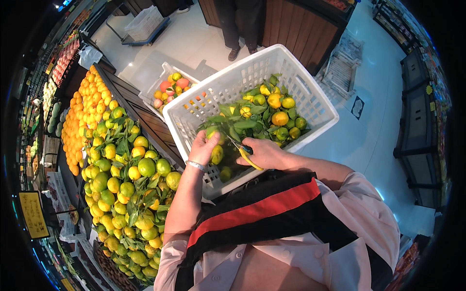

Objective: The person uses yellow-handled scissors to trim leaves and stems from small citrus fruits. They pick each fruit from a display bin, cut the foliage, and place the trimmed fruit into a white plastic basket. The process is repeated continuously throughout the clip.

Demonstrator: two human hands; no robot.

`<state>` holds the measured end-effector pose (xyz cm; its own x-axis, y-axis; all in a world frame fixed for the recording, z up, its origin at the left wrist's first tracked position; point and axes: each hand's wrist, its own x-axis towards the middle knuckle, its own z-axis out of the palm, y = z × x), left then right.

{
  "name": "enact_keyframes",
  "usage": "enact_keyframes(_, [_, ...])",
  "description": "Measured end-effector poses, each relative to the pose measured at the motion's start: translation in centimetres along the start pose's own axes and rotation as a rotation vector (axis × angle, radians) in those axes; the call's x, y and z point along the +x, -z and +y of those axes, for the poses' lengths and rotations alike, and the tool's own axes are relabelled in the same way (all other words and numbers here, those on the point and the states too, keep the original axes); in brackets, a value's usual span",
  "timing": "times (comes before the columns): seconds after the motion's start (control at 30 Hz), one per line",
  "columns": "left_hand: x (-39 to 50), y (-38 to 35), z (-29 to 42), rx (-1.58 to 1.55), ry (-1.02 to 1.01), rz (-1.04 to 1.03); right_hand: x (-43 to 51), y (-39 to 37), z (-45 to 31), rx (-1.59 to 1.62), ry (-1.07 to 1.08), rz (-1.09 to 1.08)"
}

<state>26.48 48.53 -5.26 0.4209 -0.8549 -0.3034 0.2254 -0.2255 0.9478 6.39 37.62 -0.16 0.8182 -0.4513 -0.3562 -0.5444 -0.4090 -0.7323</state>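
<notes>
A white perforated plastic crate [329, 118] stands tilted in view before me, partly filled with leafy green-and-yellow mandarins [279, 118]. Over its near left corner, my left hand [202, 148] grips a mandarin [212, 131] with leaves about it. My right hand [267, 154] is closed around yellow-handled shears [249, 158], whose blades point towards the leaves beside that fruit. Foliage partly hides the blade tips, so I cannot tell whether they touch a stem. More mandarins lie low in the crate beneath my hands.
A sloping display of leafy mandarins [127, 189] rises at my left, with oranges [82, 120] beyond. A smaller crate [147, 96] of mixed fruit sits behind mine. Someone's legs [236, 25] stand ahead near a wood-panelled counter [295, 29]. A trolley [145, 42] bears another crate.
</notes>
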Motion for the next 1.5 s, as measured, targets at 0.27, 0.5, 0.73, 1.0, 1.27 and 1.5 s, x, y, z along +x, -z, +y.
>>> enact_keyframes(0.27, [-0.5, -0.7, 1.6, 0.648, 0.071, 0.007, 0.8, -1.0, 1.9, -0.008, 0.044, 0.028])
enact_keyframes(0.5, [-3.5, 1.1, 4.7, 0.417, -0.111, 0.153, 1.3, -1.5, 2.8, 0.548, -0.035, -0.053])
enact_keyframes(0.73, [-13.6, 19.2, 11.3, -0.118, -0.299, 0.719, 2.6, -1.3, 4.5, 0.679, -0.138, 0.031])
enact_keyframes(1.0, [-22.1, 39.7, 11.9, 0.44, 0.098, 1.648, 2.8, -1.8, 3.9, 0.689, -0.164, 0.047])
enact_keyframes(1.27, [-7.8, 22.2, 15.3, 0.918, -0.796, 0.909, 2.5, 1.9, 3.6, 0.716, -0.093, 0.251])
enact_keyframes(1.5, [8.9, 0.1, 6.1, 1.225, -0.208, -0.197, 2.0, 2.8, 5.7, 0.972, -0.204, 0.325])
